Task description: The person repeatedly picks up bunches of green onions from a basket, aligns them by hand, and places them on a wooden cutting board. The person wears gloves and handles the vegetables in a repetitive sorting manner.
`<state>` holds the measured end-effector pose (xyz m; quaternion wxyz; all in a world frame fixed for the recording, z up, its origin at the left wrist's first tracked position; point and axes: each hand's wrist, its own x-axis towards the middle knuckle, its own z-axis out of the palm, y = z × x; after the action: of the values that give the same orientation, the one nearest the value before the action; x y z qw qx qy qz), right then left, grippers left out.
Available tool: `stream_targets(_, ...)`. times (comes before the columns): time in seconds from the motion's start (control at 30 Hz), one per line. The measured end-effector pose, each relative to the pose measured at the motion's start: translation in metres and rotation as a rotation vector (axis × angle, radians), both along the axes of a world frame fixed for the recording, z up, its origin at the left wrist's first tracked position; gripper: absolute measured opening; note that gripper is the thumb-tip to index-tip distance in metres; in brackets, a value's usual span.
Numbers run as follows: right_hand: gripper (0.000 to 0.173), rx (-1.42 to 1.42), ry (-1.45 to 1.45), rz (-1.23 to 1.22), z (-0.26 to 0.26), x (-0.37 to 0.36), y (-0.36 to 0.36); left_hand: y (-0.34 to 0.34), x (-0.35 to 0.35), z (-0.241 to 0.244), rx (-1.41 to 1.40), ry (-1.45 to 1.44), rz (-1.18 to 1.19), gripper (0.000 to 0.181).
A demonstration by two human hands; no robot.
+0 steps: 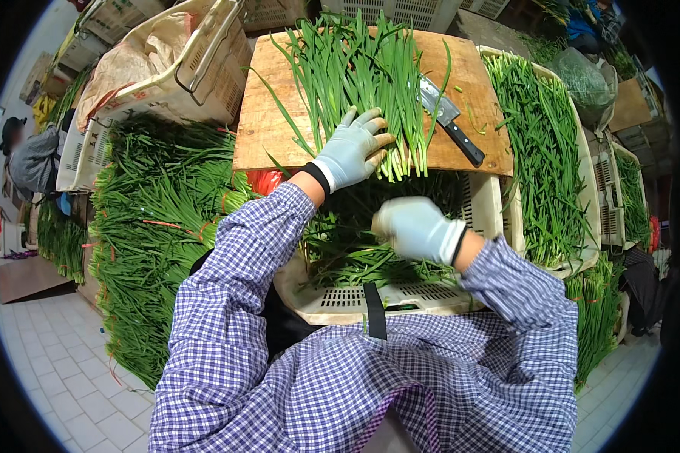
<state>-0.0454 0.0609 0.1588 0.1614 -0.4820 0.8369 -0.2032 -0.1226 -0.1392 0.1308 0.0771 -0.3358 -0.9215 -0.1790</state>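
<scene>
My left hand, in a pale knitted glove, lies flat on a spread of garlic chives, fingers apart. The chives rest on a wooden board, their pale stem ends jutting slightly past its near edge. To their right lies a black-handled kitchen knife, its blade partly under the leaves. My right hand, gloved too, hovers below the board with fingers curled and blurred by motion. Whether it holds anything is unclear. Beneath it is a white plastic crate with loose green leaves inside.
Bundled chives are heaped at the left, some tied with red bands. A long crate of chives flanks the board on the right. At the upper left stands a crate with a sack. Other people are at the sides.
</scene>
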Motion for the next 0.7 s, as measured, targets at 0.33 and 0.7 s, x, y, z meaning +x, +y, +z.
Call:
stream_targets(0.33, 0.045, -0.170, 0.030, -0.919, -0.019, -0.102, 0.056, -0.071, -0.002, -0.016, 0.566, -0.085, 0.958, 0.064)
stream_targets(0.7, 0.038, -0.204, -0.098, -0.715, -0.029, -0.102, 0.010, -0.033, -0.003, 0.005, 1.082, -0.841, 0.623, 0.062)
